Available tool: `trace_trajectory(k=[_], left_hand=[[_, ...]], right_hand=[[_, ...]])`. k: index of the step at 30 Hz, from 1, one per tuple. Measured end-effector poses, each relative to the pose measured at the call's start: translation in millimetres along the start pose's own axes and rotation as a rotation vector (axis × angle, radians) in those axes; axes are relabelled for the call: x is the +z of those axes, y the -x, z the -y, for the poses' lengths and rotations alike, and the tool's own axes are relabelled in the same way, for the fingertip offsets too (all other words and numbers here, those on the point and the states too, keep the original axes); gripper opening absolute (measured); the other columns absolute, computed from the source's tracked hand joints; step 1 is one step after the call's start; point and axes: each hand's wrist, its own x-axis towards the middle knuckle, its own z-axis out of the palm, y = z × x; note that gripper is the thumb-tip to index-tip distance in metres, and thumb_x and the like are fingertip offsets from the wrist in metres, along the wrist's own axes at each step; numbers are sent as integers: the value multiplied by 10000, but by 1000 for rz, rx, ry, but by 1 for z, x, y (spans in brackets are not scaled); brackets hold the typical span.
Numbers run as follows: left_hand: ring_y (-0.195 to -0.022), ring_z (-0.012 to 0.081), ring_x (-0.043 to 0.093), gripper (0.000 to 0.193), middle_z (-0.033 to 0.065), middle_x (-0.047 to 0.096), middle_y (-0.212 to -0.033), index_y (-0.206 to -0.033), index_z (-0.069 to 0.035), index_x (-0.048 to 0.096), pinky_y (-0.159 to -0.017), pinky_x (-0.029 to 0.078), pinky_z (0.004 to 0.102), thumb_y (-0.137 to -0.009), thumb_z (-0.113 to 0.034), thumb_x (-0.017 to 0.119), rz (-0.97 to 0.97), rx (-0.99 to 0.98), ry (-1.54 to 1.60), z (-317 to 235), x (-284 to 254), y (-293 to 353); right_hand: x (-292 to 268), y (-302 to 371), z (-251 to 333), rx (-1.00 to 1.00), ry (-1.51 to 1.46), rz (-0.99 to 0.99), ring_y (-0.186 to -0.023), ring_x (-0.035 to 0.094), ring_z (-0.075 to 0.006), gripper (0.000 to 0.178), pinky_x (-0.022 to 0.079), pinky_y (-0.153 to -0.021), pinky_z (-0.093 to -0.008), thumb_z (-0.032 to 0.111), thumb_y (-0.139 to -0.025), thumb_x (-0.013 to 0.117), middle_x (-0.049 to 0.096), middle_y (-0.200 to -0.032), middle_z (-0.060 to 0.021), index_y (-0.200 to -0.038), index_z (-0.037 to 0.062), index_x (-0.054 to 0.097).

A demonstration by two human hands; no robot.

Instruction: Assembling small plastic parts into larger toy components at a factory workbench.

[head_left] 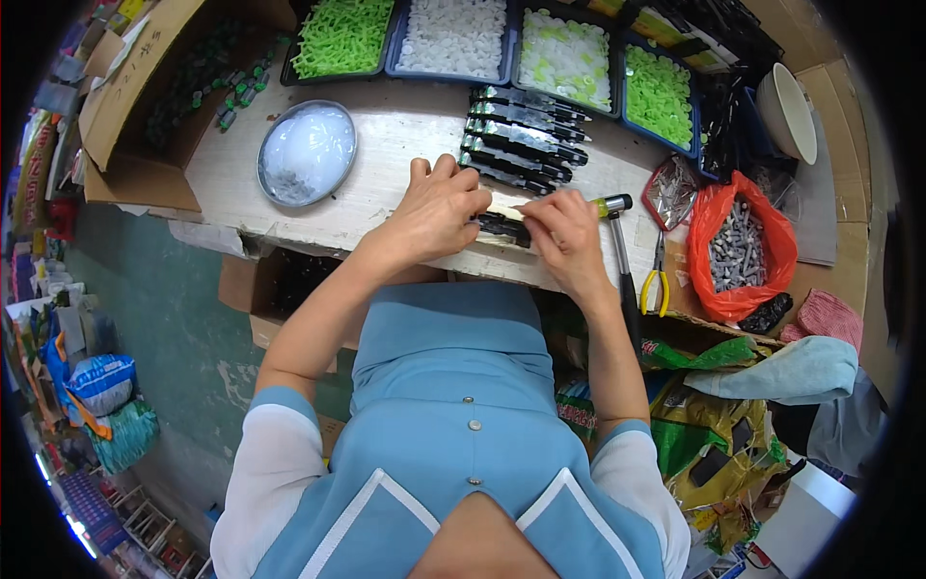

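Note:
My left hand (429,210) is curled at the left end of a black elongated part (503,228) near the bench's front edge, and its fingers press on it. At the right end of that part, my right hand (567,236) pinches thumb and fingertips together. What the pinch holds is too small to make out. A pale strip (505,206) shows between the two hands, just beyond the black part. Beyond them lies a row of several black tool-like assemblies (521,138) with clear sections, set side by side.
Trays of green strips (342,39), white pieces (453,39) and green pieces (660,96) line the back. A round dish (307,154) stands left. A hammer (622,256), yellow-handled pliers (657,275) and a red bag (701,261) of grey parts are at right.

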Motion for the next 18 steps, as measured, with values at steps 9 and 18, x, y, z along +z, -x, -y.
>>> trace_trajectory(k=[9, 18], left_hand=[[-809, 258, 492, 156, 76, 550, -769, -710, -57, 613, -750, 317, 390, -695, -201, 670, -63, 272, -117, -46, -14, -116], [-804, 314, 588, 79, 132, 639, -743, -690, -51, 657, -716, 384, 429, -616, -67, 632, 77, 187, -263, -62, 35, -263]], right_hand=[[-78, 26, -91, 382, 158, -254, -734, 552, -315, 92, 430, -653, -398, 52, -752, 580, 567, -797, -132, -816, 0, 622], [-83, 22, -135, 556, 592, -76, -778, 573, -348, 141, 456, -674, -435, 104, -736, 582, 572, -792, -196, -816, -9, 605]])
